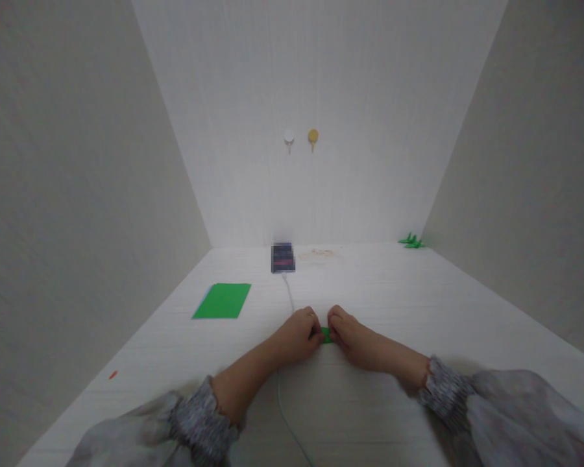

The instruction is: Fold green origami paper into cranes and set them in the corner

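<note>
Between my two hands, low over the white table, is a small piece of folded green paper. My left hand pinches its left side with the fingers bent round it. The right side is gripped by my right hand, fingers closed as well. Most of the paper is hidden behind the fingers, so its exact shape cannot be made out. Off to the left lies a stack of square green paper sheets.
A dark, blurred phone-like device sits at the back wall, with a white cable running under my left arm. Small green folded paper pieces lie in the back right corner. A red-orange scrap is near the left edge. Two hooks hang on the wall.
</note>
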Tool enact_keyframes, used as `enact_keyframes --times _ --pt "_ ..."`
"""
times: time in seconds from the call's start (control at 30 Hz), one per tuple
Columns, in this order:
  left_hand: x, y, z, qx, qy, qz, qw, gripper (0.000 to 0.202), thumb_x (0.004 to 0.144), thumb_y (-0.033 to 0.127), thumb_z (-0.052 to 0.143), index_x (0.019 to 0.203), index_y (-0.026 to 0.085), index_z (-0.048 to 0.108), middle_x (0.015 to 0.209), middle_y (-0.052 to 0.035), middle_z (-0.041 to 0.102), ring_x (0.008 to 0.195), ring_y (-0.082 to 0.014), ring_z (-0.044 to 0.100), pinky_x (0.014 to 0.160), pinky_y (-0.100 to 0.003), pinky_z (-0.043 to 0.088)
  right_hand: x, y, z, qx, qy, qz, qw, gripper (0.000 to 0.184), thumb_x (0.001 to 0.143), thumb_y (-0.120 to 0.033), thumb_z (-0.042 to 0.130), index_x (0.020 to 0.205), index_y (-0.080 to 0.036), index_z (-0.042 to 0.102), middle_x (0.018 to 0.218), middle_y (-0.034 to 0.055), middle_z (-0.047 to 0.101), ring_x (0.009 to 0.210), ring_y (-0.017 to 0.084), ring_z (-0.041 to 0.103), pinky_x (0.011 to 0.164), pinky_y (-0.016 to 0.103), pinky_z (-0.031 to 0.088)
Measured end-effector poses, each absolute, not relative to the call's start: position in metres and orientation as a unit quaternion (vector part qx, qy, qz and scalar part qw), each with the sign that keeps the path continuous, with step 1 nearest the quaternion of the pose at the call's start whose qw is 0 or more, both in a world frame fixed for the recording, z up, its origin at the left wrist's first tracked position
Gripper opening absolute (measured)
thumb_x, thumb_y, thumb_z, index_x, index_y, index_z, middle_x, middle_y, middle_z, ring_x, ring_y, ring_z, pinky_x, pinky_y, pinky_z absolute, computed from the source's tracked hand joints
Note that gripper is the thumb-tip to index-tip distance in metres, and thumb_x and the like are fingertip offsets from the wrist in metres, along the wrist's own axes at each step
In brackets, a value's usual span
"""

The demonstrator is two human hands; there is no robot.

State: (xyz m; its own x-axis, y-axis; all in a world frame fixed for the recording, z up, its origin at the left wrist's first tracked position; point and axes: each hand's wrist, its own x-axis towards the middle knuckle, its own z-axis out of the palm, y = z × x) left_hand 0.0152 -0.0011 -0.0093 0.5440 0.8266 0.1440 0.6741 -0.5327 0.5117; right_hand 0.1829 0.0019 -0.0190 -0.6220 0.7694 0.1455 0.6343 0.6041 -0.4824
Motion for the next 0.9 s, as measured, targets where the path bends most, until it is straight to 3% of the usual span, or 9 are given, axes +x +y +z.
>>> enact_keyframes --times 0.9 --pt "0.0167 -0.0011 -0.0083 0.843 0.453 0.188 0.222 0.004 0.070 0.016 0.049 0.069 0.016 0.045 0.078 -0.0025 0.047 0.076 -0.0135 0.043 0.073 -0.025 0.039 0.1817 0.0013 -0.0193 -0.416 -0.873 0.189 0.169 0.019 0.071 0.002 0.039 0.077 -0.016 0.042 0.088 0.0077 0.044 0.079 0.016 0.044 0.070 0.029 0.038"
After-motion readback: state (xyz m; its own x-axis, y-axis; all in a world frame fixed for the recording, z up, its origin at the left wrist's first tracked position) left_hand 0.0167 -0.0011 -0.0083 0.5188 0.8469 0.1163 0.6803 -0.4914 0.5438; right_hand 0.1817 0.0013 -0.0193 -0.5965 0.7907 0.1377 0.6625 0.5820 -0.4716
